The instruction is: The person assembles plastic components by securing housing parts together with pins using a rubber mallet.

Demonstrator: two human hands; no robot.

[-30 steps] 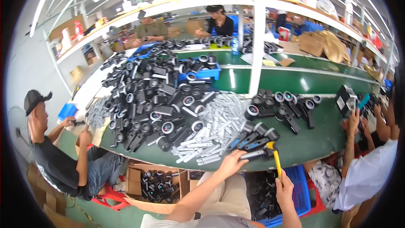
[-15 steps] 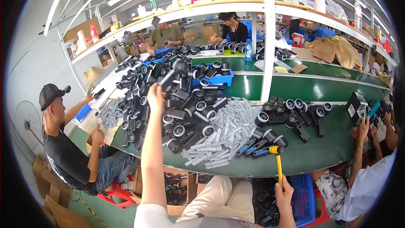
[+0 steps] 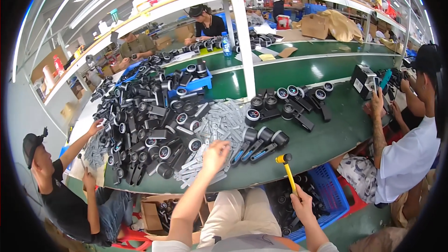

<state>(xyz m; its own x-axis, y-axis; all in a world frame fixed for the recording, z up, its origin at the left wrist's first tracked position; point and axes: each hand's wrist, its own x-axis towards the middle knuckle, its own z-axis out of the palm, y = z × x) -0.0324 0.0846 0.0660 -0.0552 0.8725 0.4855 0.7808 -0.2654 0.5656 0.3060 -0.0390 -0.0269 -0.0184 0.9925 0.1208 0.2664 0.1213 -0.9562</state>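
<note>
A person's left hand (image 3: 215,155), fingers loosely curled and holding nothing, hovers over grey flat parts (image 3: 219,121) on the green table (image 3: 326,144), while the right hand (image 3: 302,204) grips a yellow-handled mallet (image 3: 286,170) above a blue crate (image 3: 333,196) of black parts.

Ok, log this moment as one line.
left hand: open, over grey plates | right hand: gripping yellow-handled mallet upright | green table

Left hand (image 3: 215,155) reaches over heap of flat grey plastic strips (image 3: 219,126) on green workbench (image 3: 336,130), fingers curled, just above the strips. Right hand (image 3: 301,203) grips yellow-handled small mallet (image 3: 286,170), head up, near table edge. Three black cylindrical gauge devices (image 3: 261,142) lie between hands. Blue plastic crate (image 3: 326,196) below.
</note>
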